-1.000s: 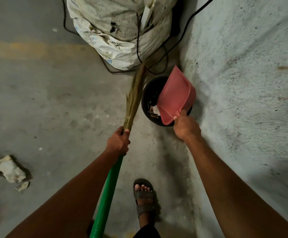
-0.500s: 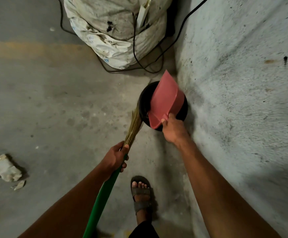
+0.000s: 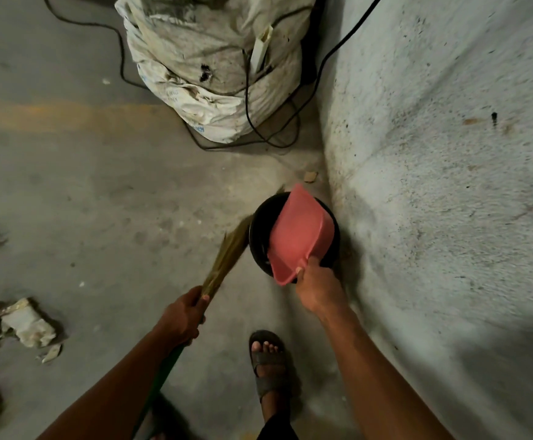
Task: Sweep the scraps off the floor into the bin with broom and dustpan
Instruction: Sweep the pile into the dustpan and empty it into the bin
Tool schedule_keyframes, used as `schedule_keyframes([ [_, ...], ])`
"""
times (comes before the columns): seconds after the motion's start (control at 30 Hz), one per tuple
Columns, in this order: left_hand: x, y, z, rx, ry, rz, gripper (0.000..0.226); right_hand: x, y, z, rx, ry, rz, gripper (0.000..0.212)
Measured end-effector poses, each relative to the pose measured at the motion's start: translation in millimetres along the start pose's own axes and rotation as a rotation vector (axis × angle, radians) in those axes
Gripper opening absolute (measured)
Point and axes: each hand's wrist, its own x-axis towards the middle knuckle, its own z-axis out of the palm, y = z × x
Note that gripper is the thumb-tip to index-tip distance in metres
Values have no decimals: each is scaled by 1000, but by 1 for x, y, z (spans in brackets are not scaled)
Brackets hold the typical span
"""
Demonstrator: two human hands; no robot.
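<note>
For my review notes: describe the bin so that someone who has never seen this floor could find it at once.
Start at the grey wall on the right and follow its foot toward the person. The bin is the round black bucket there, nearer than the white sack; only it has the pink dustpan tipped into its mouth.

Dustpan (image 3: pixel 300 236): pink plastic, tipped steeply over the bin (image 3: pixel 260 236), mouth down inside the rim, underside facing the camera. Bin: round, black, standing on the floor just beside the wall; contents hidden. Broom (image 3: pixel 223 258): straw-coloured bristle bundle on a green handle, angled up toward the bin, bristle tips close to its left rim; contact cannot be judged. Scraps (image 3: pixel 28 325): crumpled pale pieces lying on the floor at far left, well apart from the bin.
</note>
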Motion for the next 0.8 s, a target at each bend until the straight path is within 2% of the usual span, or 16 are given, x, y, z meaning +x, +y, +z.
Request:
schedule_keyframes([
  [0.2, 32, 47, -26, 274, 261, 238, 56, -4, 11, -9, 22, 62, 79, 35],
  [0.3, 54, 99, -35, 449, 279, 363, 56, -4, 19, -14, 96, 144, 122, 37],
  [0.4, 77, 162, -31, 670, 231, 408, 57, 1, 26, -16, 136, 187, 164, 36],
  [0.5, 103, 220, -13, 888, 151, 401, 51, 11, 29, -15, 166, 208, 205, 35],
  [0.6, 121, 254, 2, 983, 138, 342, 45, 20, 29, -12, 140, 204, 206, 36],
  [0.8, 102, 233, -24, 1016, 167, 108, 39, 24, 27, -8, 96, 161, 216, 35],
])
